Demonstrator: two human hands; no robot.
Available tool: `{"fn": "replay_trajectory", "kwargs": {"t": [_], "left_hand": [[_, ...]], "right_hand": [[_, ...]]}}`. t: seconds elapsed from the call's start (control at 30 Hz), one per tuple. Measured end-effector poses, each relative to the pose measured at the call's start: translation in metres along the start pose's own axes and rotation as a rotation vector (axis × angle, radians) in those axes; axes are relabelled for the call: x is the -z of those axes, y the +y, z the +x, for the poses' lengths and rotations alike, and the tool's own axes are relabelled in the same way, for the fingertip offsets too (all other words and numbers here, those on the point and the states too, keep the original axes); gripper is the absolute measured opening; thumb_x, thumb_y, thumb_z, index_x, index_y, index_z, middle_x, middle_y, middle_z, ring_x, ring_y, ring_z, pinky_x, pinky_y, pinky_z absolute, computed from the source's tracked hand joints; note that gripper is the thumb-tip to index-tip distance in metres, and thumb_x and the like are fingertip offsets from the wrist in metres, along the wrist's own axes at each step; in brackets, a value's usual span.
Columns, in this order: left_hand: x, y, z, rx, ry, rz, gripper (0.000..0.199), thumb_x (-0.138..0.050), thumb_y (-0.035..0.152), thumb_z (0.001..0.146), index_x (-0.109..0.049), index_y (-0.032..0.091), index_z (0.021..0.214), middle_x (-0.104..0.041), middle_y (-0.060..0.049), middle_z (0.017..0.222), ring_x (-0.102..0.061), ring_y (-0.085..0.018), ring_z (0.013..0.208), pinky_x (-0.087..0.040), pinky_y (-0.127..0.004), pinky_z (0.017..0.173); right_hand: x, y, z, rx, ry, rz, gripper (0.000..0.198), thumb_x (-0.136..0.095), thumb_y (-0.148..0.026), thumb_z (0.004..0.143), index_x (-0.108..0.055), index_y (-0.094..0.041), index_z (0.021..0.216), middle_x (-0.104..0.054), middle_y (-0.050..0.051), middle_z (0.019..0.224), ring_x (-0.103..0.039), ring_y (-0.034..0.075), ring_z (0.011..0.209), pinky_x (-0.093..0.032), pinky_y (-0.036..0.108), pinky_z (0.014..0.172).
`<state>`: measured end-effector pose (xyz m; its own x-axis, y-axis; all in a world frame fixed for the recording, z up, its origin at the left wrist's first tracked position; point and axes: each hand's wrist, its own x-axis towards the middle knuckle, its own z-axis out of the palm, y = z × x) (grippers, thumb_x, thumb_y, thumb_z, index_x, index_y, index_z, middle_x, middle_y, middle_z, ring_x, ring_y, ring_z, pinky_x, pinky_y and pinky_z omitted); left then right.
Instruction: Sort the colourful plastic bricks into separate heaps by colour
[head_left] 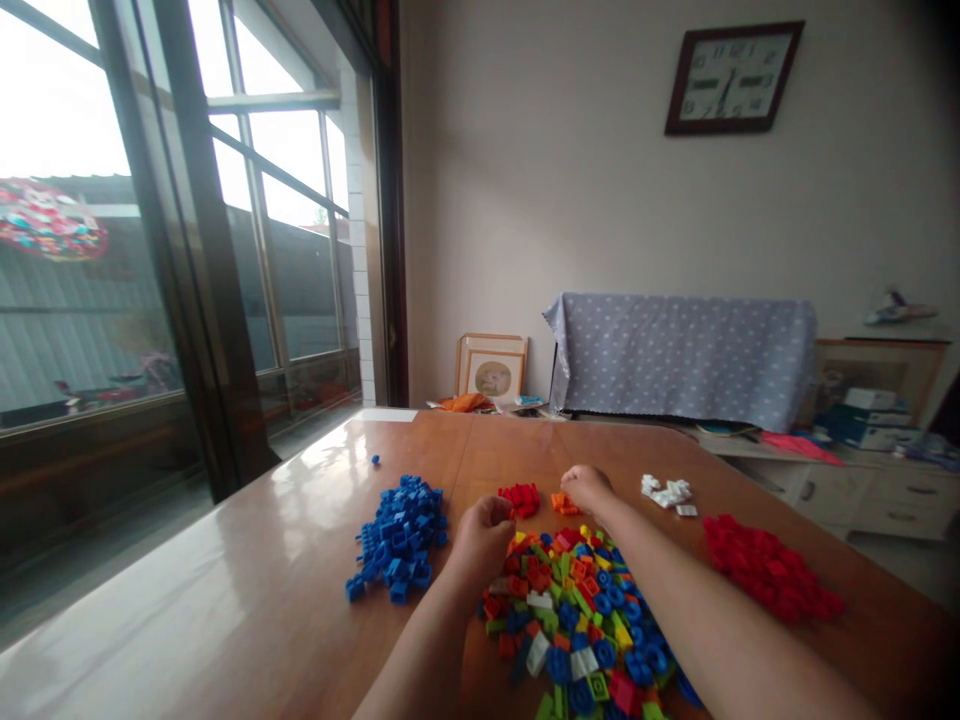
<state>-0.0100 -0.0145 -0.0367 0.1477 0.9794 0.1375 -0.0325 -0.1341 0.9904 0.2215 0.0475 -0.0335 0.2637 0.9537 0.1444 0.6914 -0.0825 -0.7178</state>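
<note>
My left hand point(481, 538) is at the upper left edge of a mixed pile of coloured toy bricks point(577, 605), its fingers curled together; whatever they hold, if anything, is hidden. Just beyond it lies a small group of red bricks point(520, 499). My right hand point(589, 488) reaches over the far side of the mixed pile, next to a few orange bricks point(564, 503). Its fingers are pinched downward, and I cannot make out anything in them. A heap of blue bricks point(403, 535) sits left of my left hand.
White bricks point(666, 491) lie to the right of my right hand, with a large red heap point(769, 568) nearer on the right. One stray blue brick point(376, 460) rests at the far left of the wooden table point(262, 600). Beyond stands a cloth-covered object point(682, 360).
</note>
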Motion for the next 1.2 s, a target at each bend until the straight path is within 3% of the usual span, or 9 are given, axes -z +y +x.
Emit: {"fn": "replay_trajectory", "kwargs": {"t": [0.1,0.2,0.37,0.43,0.6,0.8,0.93,1.07,1.2], "left_hand": [[-0.001,0.001,-0.001,-0.007,-0.013,-0.021,0.017,-0.061,0.007,0.065,-0.062,0.015,0.080,-0.057,0.003,0.066,-0.049,-0.009,0.057,-0.035,-0.019,0.054],[-0.002,0.001,-0.002,-0.005,-0.028,-0.056,0.020,-0.062,0.007,0.064,-0.061,0.015,0.083,-0.059,0.003,0.067,-0.050,-0.008,0.057,-0.035,-0.019,0.054],[-0.003,0.000,-0.003,0.009,-0.057,-0.149,0.035,-0.066,0.010,0.067,-0.056,0.014,0.100,-0.060,0.004,0.067,-0.050,-0.007,0.052,-0.033,-0.018,0.050],[-0.005,0.001,-0.004,-0.003,-0.086,-0.193,0.041,-0.069,0.012,0.067,-0.053,0.014,0.105,-0.061,0.004,0.069,-0.051,-0.007,0.052,-0.033,-0.018,0.051],[-0.007,0.008,-0.008,0.011,-0.129,-0.224,0.052,-0.078,0.020,0.067,-0.052,0.014,0.112,-0.066,0.000,0.074,-0.055,-0.009,0.057,-0.037,-0.019,0.055],[-0.002,0.013,-0.009,0.001,0.076,-0.074,0.043,-0.079,0.030,0.072,-0.062,0.013,0.106,-0.065,-0.002,0.076,-0.057,-0.011,0.062,-0.039,-0.021,0.057],[0.001,0.010,-0.004,-0.028,0.109,-0.029,0.030,-0.075,0.027,0.075,-0.066,0.011,0.099,-0.068,-0.006,0.084,-0.062,-0.015,0.073,-0.045,-0.023,0.065],[0.002,0.005,-0.001,-0.069,0.117,-0.035,0.026,-0.074,0.030,0.075,-0.067,0.012,0.093,-0.068,-0.007,0.086,-0.062,-0.016,0.076,-0.046,-0.024,0.069],[0.003,0.003,0.001,-0.069,0.126,0.005,0.025,-0.075,0.031,0.076,-0.068,0.012,0.091,-0.067,-0.005,0.081,-0.059,-0.014,0.071,-0.045,-0.023,0.066]], "right_hand": [[0.005,-0.011,-0.012,-0.008,-0.009,0.057,0.018,-0.063,-0.026,0.085,-0.061,-0.018,0.070,-0.063,-0.001,0.064,-0.061,0.014,0.066,-0.043,0.022,0.059],[0.006,-0.029,-0.031,0.039,-0.111,0.171,0.013,-0.058,-0.027,0.084,-0.062,-0.018,0.076,-0.063,-0.002,0.065,-0.058,0.012,0.061,-0.040,0.020,0.055],[0.007,-0.057,-0.070,0.121,-0.370,0.329,0.030,-0.062,-0.045,0.085,-0.069,-0.017,0.087,-0.067,0.000,0.069,-0.052,0.010,0.053,-0.039,0.019,0.050],[0.005,-0.064,-0.080,0.140,-0.402,0.356,0.026,-0.067,-0.042,0.081,-0.071,-0.017,0.088,-0.066,-0.001,0.067,-0.049,0.009,0.052,-0.038,0.019,0.050],[0.000,-0.064,-0.078,0.139,-0.339,0.378,0.013,-0.067,-0.028,0.076,-0.069,-0.017,0.083,-0.068,-0.001,0.071,-0.056,0.010,0.061,-0.040,0.018,0.055],[0.014,-0.032,-0.041,0.003,-0.135,0.254,0.014,-0.058,-0.029,0.081,-0.065,-0.017,0.084,-0.068,0.002,0.066,-0.059,0.013,0.056,-0.038,0.020,0.049],[0.022,-0.008,-0.016,-0.067,-0.016,0.060,0.011,-0.063,-0.024,0.072,-0.062,-0.018,0.063,-0.058,-0.001,0.047,-0.055,0.013,0.049,-0.034,0.022,0.048],[0.021,0.002,0.001,-0.109,0.007,-0.114,0.024,-0.068,-0.021,0.065,-0.056,-0.020,0.044,-0.051,0.000,0.037,-0.058,0.018,0.049,-0.035,0.026,0.052],[0.014,0.001,0.011,-0.132,-0.001,-0.192,0.021,-0.072,-0.021,0.062,-0.059,-0.021,0.044,-0.053,0.002,0.038,-0.065,0.022,0.055,-0.039,0.028,0.055]]}}
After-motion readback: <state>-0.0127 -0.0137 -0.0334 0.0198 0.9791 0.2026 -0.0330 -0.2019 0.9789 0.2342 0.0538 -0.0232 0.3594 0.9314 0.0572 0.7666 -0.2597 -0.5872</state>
